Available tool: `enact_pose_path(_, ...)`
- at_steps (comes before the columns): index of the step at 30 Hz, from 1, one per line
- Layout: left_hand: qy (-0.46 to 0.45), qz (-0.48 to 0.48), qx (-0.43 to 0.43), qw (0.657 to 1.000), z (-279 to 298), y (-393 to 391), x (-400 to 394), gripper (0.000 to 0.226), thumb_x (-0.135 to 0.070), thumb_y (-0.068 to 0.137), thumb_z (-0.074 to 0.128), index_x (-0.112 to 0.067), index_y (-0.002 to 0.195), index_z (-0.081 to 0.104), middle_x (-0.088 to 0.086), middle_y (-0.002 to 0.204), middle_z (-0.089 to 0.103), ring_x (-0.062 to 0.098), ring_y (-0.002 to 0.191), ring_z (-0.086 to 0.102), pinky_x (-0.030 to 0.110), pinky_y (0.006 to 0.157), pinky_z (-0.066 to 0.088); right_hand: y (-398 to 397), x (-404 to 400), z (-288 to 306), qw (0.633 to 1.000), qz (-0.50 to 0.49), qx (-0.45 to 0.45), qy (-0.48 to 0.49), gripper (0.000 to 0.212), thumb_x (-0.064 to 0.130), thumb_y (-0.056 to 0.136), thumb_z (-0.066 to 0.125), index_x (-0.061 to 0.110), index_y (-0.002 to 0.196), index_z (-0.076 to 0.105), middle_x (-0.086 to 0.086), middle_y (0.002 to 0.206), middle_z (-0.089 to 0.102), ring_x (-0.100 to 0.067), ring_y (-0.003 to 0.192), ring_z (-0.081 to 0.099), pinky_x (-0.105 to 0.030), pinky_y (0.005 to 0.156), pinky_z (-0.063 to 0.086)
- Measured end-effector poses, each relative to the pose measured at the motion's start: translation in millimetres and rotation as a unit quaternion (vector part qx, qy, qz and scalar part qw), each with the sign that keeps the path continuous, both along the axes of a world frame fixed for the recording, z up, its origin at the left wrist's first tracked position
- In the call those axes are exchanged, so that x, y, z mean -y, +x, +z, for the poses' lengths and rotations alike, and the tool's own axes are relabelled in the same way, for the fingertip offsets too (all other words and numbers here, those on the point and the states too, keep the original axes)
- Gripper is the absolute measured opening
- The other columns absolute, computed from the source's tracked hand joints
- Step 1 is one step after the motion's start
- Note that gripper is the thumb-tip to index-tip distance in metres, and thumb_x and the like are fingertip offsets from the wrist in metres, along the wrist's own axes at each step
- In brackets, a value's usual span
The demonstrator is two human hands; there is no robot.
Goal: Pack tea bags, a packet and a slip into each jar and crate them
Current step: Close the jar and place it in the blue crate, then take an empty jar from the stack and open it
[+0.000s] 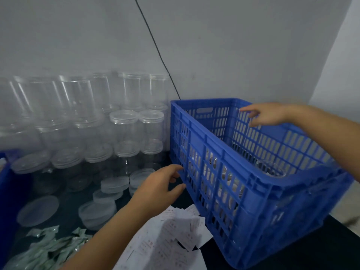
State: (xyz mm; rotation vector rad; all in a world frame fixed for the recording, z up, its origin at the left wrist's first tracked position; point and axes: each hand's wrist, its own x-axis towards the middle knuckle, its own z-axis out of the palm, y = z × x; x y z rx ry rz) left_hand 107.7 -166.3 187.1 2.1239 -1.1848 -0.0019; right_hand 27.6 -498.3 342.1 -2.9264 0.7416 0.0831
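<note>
I see the crate (pixel 253 172) at three o'clock. Stacked jars (pixel 124 131) stand at ten; slips (pixel 175 236) lie at six.

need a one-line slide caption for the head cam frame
Both hands, left and right, reach for a blue crate beside stacked clear jars, paper slips in front.

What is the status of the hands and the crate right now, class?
Left hand open, fingertips at blue crate side wall. Right hand open, over far rim, holding nothing. Jar inside crate. Paper slips lie at crate's base.
</note>
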Motion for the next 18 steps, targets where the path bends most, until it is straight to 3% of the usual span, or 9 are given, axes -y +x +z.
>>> enact_pose_path(2,0.009,0.008,0.010,1.000,8,-4,-11,0.047,-0.039,0.090,0.059,-0.032,0.135,0.044,-0.018,0.116,0.055,-0.003,0.103,0.052,0.021,0.089,0.046,6,-24,18,0.996,0.030,0.081,0.003,0.062,0.019,0.094,0.067,0.025,0.150,0.041,-0.011,0.134,0.060,-0.026,0.119,0.057,-0.031,0.100,0.037)
enact_pose_path(6,0.013,0.030,0.038,0.999,23,-5,-43,0.045,-0.039,0.090,0.059,-0.031,0.133,0.046,-0.017,0.113,0.056,0.000,0.099,0.053,0.022,0.086,0.046,30,-79,47,0.984,0.089,0.153,0.015,0.055,0.025,0.092,0.069,0.027,0.143,0.050,-0.005,0.118,0.068,-0.017,0.087,0.060,-0.029,0.089,0.041)
enact_pose_path(11,0.025,0.075,0.060,0.995,28,5,-97,0.045,-0.033,0.090,0.060,-0.027,0.133,0.047,-0.012,0.113,0.059,0.004,0.100,0.056,0.030,0.090,0.049,82,-146,64,0.975,0.139,0.174,0.006,0.056,0.041,0.090,0.069,0.028,0.141,0.051,-0.003,0.121,0.062,-0.016,0.081,0.060,-0.027,0.079,0.041)
enact_pose_path(13,0.031,0.095,0.060,0.993,25,10,-118,0.045,-0.034,0.091,0.060,-0.027,0.132,0.047,-0.014,0.111,0.058,0.003,0.100,0.056,0.029,0.090,0.048,108,-166,60,0.977,0.141,0.160,0.006,0.062,0.046,0.090,0.067,0.024,0.144,0.048,-0.008,0.132,0.059,-0.019,0.096,0.063,-0.030,0.083,0.044)
enact_pose_path(15,0.032,0.111,0.055,0.992,19,15,-136,0.044,-0.035,0.090,0.061,-0.027,0.131,0.048,-0.013,0.112,0.059,0.002,0.100,0.056,0.027,0.090,0.048,136,-182,47,0.980,0.135,0.147,0.009,0.070,0.049,0.091,0.065,0.018,0.149,0.041,-0.008,0.152,0.045,-0.027,0.131,0.049,-0.036,0.105,0.037)
enact_pose_path(18,0.039,0.122,0.048,0.991,11,22,-159,0.042,-0.037,0.090,0.060,-0.032,0.130,0.047,-0.017,0.113,0.058,-0.001,0.105,0.055,0.023,0.091,0.047,172,-195,18,0.984,0.114,0.133,0.040,0.084,0.052,0.089,0.067,0.014,0.154,0.030,-0.008,0.161,0.031,-0.029,0.145,0.032,-0.036,0.115,0.028)
